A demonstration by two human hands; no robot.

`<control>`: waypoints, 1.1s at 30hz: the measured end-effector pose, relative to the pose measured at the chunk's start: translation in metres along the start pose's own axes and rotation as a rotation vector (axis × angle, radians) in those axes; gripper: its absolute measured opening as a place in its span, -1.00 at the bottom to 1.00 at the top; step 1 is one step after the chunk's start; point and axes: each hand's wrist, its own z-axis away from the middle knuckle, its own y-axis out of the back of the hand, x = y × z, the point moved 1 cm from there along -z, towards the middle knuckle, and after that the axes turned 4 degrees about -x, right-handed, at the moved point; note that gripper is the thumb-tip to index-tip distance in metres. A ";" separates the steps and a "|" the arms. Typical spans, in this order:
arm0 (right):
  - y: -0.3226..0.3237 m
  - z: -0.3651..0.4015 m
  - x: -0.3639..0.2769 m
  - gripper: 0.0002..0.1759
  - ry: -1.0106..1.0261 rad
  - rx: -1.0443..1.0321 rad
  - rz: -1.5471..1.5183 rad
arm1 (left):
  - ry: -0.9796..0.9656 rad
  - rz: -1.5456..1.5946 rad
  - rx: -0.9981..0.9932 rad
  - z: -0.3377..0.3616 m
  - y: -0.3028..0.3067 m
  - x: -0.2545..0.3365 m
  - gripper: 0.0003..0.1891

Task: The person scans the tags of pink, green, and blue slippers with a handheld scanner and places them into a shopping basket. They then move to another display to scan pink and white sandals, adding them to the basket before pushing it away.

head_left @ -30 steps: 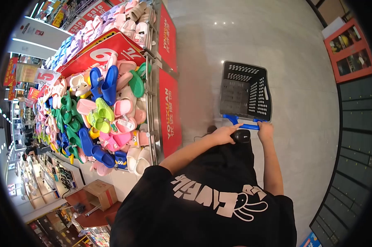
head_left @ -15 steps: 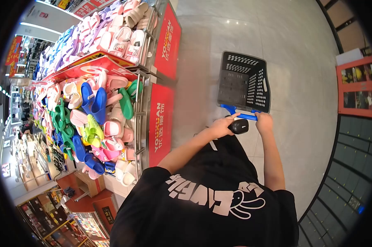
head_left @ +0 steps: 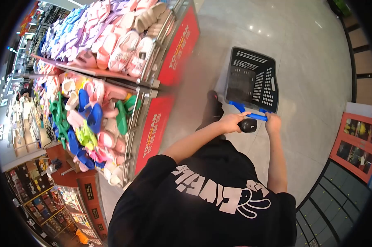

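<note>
A black plastic shopping basket (head_left: 251, 80) with perforated walls stands tilted on the floor ahead of me, its inside bare where it shows. Its blue handle (head_left: 256, 117) runs along the near side. My left hand (head_left: 232, 122) is closed at the handle's left part, thumb pointing along it. A glossy black rounded object (head_left: 248, 125) shows right beside those fingers, just below the handle; its kind is unclear. Wrapped round the handle's right end is my right hand (head_left: 273, 123).
To the left, a rack heaped with colourful slippers (head_left: 93, 117) has red sign panels (head_left: 155, 127) on its side. Grey tiled floor (head_left: 305, 61) stretches ahead. Dark lockers (head_left: 332, 195) and an orange-framed cabinet (head_left: 355, 140) line the right side.
The view has turned, and the slipper rack now sits tilted and nearer. A dark-clad leg has come forward left of the basket. Both hands keep their grip on the handle.
</note>
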 end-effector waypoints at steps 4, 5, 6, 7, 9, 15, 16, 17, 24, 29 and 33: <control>0.031 -0.065 0.009 -0.84 0.020 -0.077 0.038 | 0.052 0.059 -0.120 -0.048 0.072 -0.001 -0.37; 0.032 -0.082 0.010 -0.83 0.007 -0.104 0.033 | 0.052 0.065 -0.115 -0.060 0.081 -0.009 -0.37; 0.034 -0.102 0.012 -0.83 0.008 -0.102 0.034 | -0.040 0.039 -0.091 -0.073 0.095 -0.014 -0.32; 0.035 -0.117 0.015 -0.78 -0.025 -0.136 0.037 | -0.131 0.017 -0.073 -0.084 0.104 -0.020 -0.27; 0.038 -0.137 0.018 -0.72 -0.057 -0.190 0.036 | -0.083 0.015 -0.129 -0.105 0.129 -0.028 -0.21; 0.063 -0.234 0.018 -0.72 -0.015 -0.222 0.039 | 0.072 0.158 -0.081 -0.139 0.209 -0.029 -0.21; 0.062 -0.252 0.021 -0.72 0.008 -0.207 0.029 | 0.044 0.204 -0.025 -0.147 0.218 -0.033 -0.21; 0.063 -0.269 0.026 -0.73 0.036 -0.195 0.020 | 0.079 0.231 -0.038 -0.157 0.225 -0.037 -0.16; 0.095 -0.440 0.047 -0.68 0.210 -0.139 0.055 | 0.069 0.154 0.261 -0.240 0.290 -0.052 -0.12; 0.111 -0.565 0.056 -0.68 0.330 -0.103 0.086 | 0.274 0.178 0.378 -0.301 0.348 -0.045 -0.17; 0.131 -0.636 0.050 -0.69 0.358 -0.180 0.128 | 0.432 0.235 0.384 -0.329 0.404 -0.031 -0.20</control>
